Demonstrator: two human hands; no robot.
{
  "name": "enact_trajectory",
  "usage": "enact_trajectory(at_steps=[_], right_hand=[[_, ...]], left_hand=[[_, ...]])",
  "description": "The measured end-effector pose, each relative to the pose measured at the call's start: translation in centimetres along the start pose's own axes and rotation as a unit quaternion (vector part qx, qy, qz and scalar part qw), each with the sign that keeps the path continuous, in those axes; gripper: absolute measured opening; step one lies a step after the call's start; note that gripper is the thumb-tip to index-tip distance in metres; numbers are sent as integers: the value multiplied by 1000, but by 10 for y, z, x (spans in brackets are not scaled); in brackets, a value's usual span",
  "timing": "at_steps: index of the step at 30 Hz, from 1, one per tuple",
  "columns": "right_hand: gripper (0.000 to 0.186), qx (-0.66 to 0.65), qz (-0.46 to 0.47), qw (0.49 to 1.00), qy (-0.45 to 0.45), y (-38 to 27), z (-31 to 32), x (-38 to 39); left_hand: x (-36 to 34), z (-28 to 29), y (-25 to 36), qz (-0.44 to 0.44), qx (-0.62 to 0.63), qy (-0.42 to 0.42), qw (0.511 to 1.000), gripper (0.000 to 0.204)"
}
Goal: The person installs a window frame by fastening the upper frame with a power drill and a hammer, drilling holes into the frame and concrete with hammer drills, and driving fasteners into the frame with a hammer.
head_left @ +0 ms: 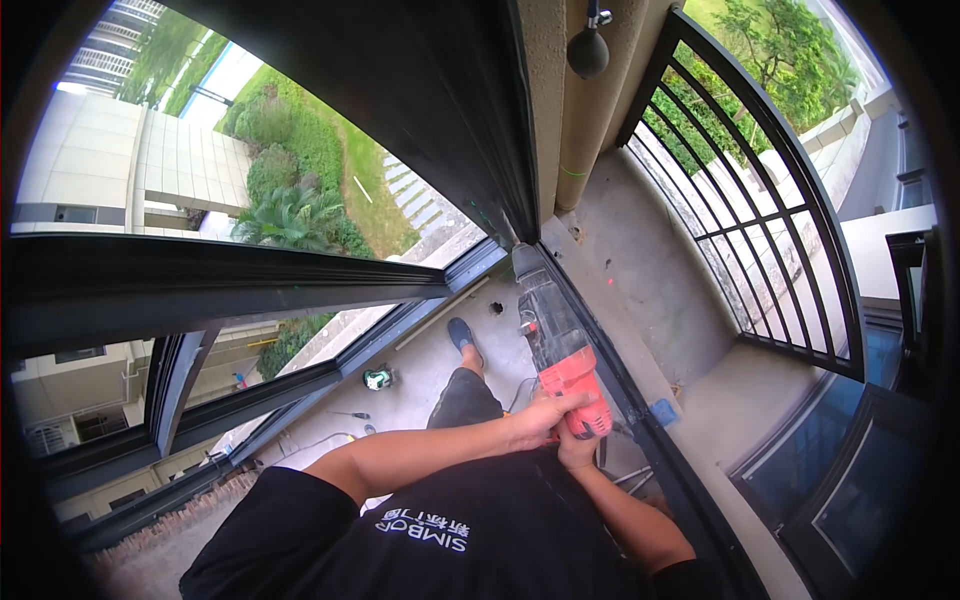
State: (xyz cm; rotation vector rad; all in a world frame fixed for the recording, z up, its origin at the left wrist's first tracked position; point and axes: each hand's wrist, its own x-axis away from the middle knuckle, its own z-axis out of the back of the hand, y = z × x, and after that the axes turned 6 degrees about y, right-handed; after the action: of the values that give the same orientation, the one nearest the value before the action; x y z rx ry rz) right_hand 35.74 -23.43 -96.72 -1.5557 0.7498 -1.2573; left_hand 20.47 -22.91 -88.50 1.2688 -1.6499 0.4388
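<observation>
A rotary hammer drill (568, 350), red at its rear housing and black toward the front, points away from me. Its front end is at the dark metal frame (597, 330), near the corner where the frame meets the tall upright; the bit's tip cannot be made out. My left hand (543, 418) is wrapped over the left side of the red housing. Just behind and below it, my right hand (577, 450) grips the drill's rear handle, its fingers partly hidden by the tool.
Large dark window frames (230, 300) fill the left. A small green-and-black device (378, 378) stands on the floor near a hole (497, 308). A black barred railing (760, 200) is at right. A dark rubber bulb (588, 52) hangs beside a beige pipe (590, 120). A blue object (662, 412) lies beyond the frame.
</observation>
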Motion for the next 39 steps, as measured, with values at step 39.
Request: enact_trajectory(at_steps=[39], right_hand=[[37,48,-31,998,-24,-11,0,0]], left_hand=[[-14,17,9,84,9,-65,994,36]])
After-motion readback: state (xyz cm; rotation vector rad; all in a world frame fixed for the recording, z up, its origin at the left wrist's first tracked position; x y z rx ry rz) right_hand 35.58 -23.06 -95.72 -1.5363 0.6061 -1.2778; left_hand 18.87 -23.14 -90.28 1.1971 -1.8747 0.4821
